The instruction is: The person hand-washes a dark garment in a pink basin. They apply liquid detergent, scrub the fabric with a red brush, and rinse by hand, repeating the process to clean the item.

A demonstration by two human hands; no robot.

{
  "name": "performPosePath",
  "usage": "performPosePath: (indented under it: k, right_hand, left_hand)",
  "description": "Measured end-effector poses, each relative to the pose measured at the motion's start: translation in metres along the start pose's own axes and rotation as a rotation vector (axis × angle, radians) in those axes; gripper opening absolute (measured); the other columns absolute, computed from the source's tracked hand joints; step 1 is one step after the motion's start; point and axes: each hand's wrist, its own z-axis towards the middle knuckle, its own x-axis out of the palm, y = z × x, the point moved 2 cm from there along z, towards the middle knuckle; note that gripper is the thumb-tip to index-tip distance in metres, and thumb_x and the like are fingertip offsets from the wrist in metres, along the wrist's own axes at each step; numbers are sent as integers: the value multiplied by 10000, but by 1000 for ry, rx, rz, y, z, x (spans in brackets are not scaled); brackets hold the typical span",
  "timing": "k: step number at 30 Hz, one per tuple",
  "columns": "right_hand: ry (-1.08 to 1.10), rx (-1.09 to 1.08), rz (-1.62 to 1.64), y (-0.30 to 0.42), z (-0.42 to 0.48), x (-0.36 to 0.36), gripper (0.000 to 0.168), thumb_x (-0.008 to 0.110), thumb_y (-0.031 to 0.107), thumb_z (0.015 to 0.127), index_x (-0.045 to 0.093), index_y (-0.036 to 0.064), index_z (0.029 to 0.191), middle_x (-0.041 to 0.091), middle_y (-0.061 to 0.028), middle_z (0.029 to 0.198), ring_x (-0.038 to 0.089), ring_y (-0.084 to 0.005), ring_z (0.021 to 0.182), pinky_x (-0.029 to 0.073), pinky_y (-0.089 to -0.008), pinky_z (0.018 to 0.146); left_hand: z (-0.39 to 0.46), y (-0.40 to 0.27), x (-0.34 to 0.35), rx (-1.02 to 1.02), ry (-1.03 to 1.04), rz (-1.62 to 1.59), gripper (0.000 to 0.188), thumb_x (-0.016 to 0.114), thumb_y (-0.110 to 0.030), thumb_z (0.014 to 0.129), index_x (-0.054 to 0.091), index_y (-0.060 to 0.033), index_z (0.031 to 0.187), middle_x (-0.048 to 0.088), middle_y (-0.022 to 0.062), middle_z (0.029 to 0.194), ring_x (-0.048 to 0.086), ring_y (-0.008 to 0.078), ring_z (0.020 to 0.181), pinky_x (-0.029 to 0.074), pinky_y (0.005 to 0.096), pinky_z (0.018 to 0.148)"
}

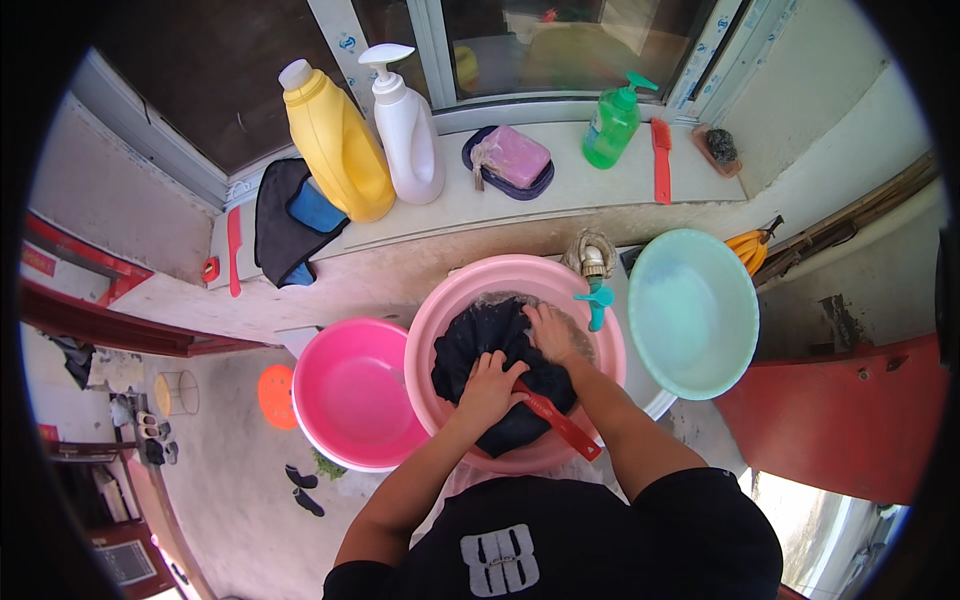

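Observation:
A wet dark cloth lies bunched in water inside a pink basin. My left hand has its curled fingers pressed into the cloth near the middle. My right hand grips the cloth at its far right side, beside the cloudy water. A red brush has its handle angled across the cloth towards the basin's near right rim. Its upper end touches or passes under my left hand, so its bristles are hidden. A tap with a turquoise handle reaches over the basin's right rim.
A bright pink basin stands left and a mint-green basin right. On the ledge are a yellow bottle, a white pump bottle, wrapped pink soap, a green pump bottle and a red brush. An orange stool sits left.

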Motion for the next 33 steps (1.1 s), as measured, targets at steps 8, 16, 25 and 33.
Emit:
performPosePath:
  k: [8, 16, 25, 33]
  right_hand:
    - [46, 12, 56, -34, 11, 61, 438, 553, 209, 837, 448, -10, 1202, 635, -245, 897, 621, -389, 869, 428, -499, 889]
    - [389, 175, 614, -9, 16, -47, 701, 529, 395, 894, 281, 40, 1445, 355, -231, 1438, 357, -325, 1335, 248, -376, 1107]
    - [301, -14, 1355, 59, -40, -194, 408, 480, 201, 967, 441, 53, 1346, 550, -116, 1274, 563, -229, 1124, 428, -364, 988]
    - [-145, -73, 183, 110, -27, -188, 183, 652, 52, 773, 689, 64, 952, 642, -141, 1071, 655, -241, 792, 510, -349, 709]
  left_hand:
    - [9, 4, 0, 17, 16, -38, 491, 784, -261, 662, 578, -156, 1095, 468, 114, 984, 479, 305, 961, 449, 390, 834]
    - [15, 16, -14, 76, 135, -93, 601, 771, -232, 693, 520, -177, 1236, 521, 131, 1004, 520, 323, 954, 444, 397, 855]
    - [27, 3, -91, 101, 96, -918, 202, 600, -158, 860, 683, -40, 1003, 637, 133, 1016, 584, 295, 1010, 439, 369, 917]
    - [-16, 19, -74, -69, -136, -97, 141, 774, -207, 661, 654, -142, 693, 640, -7, 894, 552, 218, 985, 329, 472, 1001]
